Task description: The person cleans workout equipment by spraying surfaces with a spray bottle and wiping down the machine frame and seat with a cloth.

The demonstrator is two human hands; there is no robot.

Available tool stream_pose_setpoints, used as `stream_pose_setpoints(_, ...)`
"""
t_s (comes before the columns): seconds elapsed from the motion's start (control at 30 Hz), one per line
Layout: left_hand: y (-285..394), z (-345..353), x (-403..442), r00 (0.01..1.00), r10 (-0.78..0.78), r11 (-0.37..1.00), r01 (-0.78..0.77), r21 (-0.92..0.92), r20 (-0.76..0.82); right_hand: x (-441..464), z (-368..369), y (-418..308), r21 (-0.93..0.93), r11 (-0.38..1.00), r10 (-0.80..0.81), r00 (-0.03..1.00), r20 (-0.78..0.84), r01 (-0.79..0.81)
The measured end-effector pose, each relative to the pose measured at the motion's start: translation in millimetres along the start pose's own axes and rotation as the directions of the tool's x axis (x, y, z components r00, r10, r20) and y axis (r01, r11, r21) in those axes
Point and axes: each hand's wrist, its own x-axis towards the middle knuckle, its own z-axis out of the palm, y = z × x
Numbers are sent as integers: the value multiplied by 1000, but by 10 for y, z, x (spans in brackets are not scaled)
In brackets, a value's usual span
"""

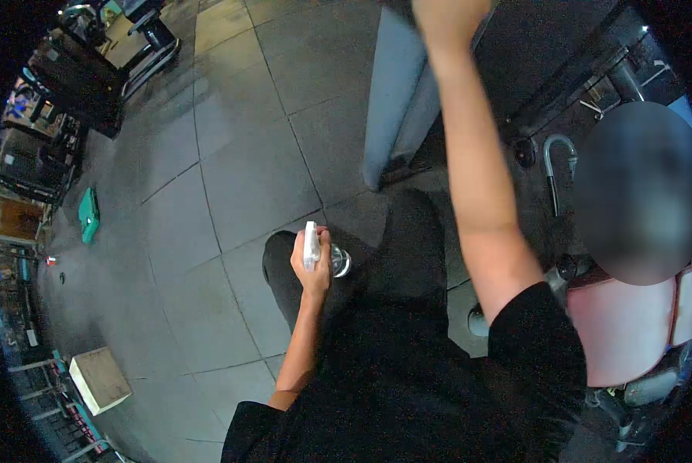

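Note:
My left hand is wrapped around a spray bottle with a white trigger head and a clear body. It holds the bottle over my dark trousers, near my knee. My right arm stretches forward to the top edge of the view. There my right hand is beside a grey-blue machine frame, its fingers cut off by the edge, so I cannot tell whether it touches or grips anything.
Grey floor tiles spread to the left. A green object and a pale box rest on the floor. Dark equipment stands at upper left. On the right are a pinkish padded surface, a curved metal handle and a blurred oval patch.

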Motion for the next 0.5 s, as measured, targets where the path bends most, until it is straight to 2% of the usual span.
stream_pose_setpoints(0.03, -4, -12, 9, 1000, 23, 999, -23, 33, 3, -656, -251, 243, -394, 886, -119, 941, 317, 245)
stream_pose_setpoints(0.07, -19, -19, 13, 1000, 26, 999, -26, 28, 1, -1217, -501, 455, -613, 578, -77, 783, 617, 539)
stream_pose_setpoints(0.1, -31, -40, -4, 1000, -26, 998, 25, 52, 11, -1461, -577, 103, -369, 925, 17, 960, 279, 91)
stream_pose_setpoints(0.13, -48, -55, -14, 997, -75, 994, 73, 76, 20, -1933, -693, 226, -64, 980, 198, 942, 270, -187)
stream_pose_setpoints(0.17, -87, -58, -21, 1000, -22, 994, 20, 110, 18, -2171, -888, 12, -127, 901, 434, 849, 303, -415)
stream_pose_setpoints(0.27, -103, -92, -50, 999, -15, 993, 10, 119, 42, -3696, -1390, 377, -159, 875, 482, 797, 362, -457)
stream_pose_setpoints(0.3, -114, -98, -62, 998, -37, 993, 31, 113, 46, -3788, -1467, 344, -155, 877, 478, 802, 359, -454)
stream_pose_setpoints(0.37, -108, -104, -97, 998, -36, 997, 32, 77, 46, -3860, -1541, 293, -338, 829, 556, 724, 409, -446)
stream_pose_setpoints(0.4, -103, -94, -116, 998, -48, 998, 47, 35, 42, -3878, -1542, 364, -334, 834, 547, 733, 404, -439)
stream_pose_setpoints(0.47, -104, -113, -158, 998, -28, 999, 26, 41, 50, -3850, -1584, 503, -366, 904, 400, 739, 542, -221)
stream_pose_setpoints(0.5, -85, -108, -163, 1000, -1, 1000, 1, 4, 26, -3634, -1503, 536, -272, 939, 325, 801, 503, -210)
